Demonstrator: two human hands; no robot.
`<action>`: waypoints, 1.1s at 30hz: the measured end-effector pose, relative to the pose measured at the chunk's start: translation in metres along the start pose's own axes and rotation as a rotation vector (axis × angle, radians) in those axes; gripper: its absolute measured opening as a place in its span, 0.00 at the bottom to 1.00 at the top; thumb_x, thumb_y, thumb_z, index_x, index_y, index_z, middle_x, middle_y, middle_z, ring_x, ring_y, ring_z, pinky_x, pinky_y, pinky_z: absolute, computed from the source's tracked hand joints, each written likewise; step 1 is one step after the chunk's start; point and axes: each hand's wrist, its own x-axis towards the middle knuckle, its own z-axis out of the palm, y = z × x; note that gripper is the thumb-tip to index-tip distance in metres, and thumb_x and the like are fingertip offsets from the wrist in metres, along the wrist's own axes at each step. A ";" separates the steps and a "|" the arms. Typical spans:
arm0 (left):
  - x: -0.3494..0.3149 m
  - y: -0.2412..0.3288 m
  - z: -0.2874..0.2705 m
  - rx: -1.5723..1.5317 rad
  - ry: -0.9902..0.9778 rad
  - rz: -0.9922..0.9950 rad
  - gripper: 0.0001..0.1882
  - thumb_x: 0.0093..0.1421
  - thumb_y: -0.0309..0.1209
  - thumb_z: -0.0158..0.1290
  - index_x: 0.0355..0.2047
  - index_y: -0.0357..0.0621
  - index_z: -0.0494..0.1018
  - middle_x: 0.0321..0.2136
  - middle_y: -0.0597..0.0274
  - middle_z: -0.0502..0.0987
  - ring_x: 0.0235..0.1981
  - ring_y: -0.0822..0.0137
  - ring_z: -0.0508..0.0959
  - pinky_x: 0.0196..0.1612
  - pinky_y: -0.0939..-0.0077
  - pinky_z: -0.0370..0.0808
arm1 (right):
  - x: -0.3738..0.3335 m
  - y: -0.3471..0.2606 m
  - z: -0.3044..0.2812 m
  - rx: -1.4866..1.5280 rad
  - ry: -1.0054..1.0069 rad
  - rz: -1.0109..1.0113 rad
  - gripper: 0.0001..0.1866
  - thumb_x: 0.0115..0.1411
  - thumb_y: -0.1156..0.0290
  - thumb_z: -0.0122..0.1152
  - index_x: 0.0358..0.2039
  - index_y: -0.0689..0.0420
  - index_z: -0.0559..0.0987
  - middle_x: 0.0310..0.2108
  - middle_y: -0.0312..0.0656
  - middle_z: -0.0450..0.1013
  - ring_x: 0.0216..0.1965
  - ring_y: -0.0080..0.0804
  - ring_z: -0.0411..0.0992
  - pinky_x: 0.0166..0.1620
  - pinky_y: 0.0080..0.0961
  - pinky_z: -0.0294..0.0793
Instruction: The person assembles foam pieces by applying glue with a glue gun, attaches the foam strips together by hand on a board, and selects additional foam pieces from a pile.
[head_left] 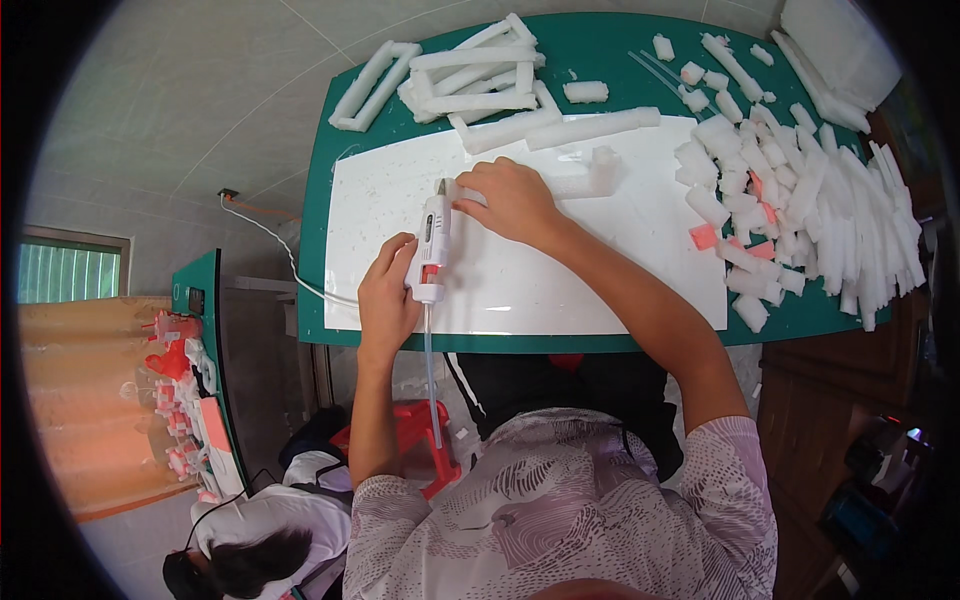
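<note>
My left hand (388, 292) is wrapped around the handle of a white hot glue gun (433, 235). A long translucent glue stick (431, 370) sticks out of its rear end, past the table's near edge. The nozzle points away from me and lies against the end of a white foam strip (575, 187). My right hand (508, 200) is closed on that strip close to the nozzle, hiding part of it. At the strip's right end a short foam piece (604, 168) stands out at an angle. Both hands are over a white board (560, 285).
Foam frames (475, 75) and a long foam strip (600, 127) lie at the far side of the green table (530, 343). Foam pieces (760, 200) heap up at right. A white cord (285, 245) runs to a floor socket. Another person (290, 520) is at lower left, by a red stool (412, 430).
</note>
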 end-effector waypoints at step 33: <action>0.001 -0.002 0.002 -0.028 0.019 -0.014 0.21 0.54 0.22 0.59 0.50 0.33 0.74 0.52 0.51 0.77 0.40 0.49 0.81 0.36 0.67 0.77 | 0.000 0.001 0.002 0.009 0.030 -0.017 0.16 0.62 0.53 0.64 0.44 0.50 0.84 0.37 0.39 0.80 0.40 0.42 0.75 0.43 0.36 0.76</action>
